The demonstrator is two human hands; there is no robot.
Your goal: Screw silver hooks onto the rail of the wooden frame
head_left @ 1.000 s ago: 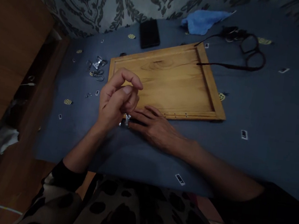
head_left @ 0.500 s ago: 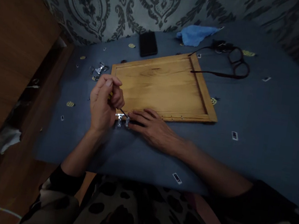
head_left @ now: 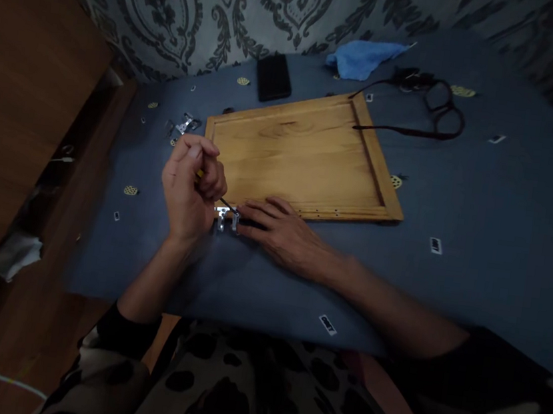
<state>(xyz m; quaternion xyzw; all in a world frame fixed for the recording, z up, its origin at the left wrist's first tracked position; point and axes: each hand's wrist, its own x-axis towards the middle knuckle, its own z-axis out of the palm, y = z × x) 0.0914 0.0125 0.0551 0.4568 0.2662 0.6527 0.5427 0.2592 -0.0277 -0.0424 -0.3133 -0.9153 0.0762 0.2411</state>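
Observation:
My left hand [head_left: 191, 186] is closed around a screwdriver [head_left: 229, 206]; a bit of yellow handle shows between the fingers. Its thin dark shaft slants down to the right and its tip meets a shiny metal hinge [head_left: 221, 218]. That hinge sits at the near left edge of a framed wooden panel [head_left: 294, 149], a cabinet-door-like board lying flat. My right hand [head_left: 280, 234] rests palm down with fingers stretched over the panel's near edge, fingertips beside the hinge. Small dark holes dot the near rail, right of my right hand.
More metal hinges [head_left: 184, 124] lie on the blue cloth left of the panel. Behind it are a black phone-like object [head_left: 273, 78] and a blue cloth [head_left: 365, 59]. Eyeglasses [head_left: 436, 134] lie with one arm over the panel's right corner. A wooden cabinet [head_left: 21, 68] stands at left.
My left hand has shifted very slightly left, with the screwdriver tip still at the hinge. My right hand stays on the panel edge; the whole view has moved slightly.

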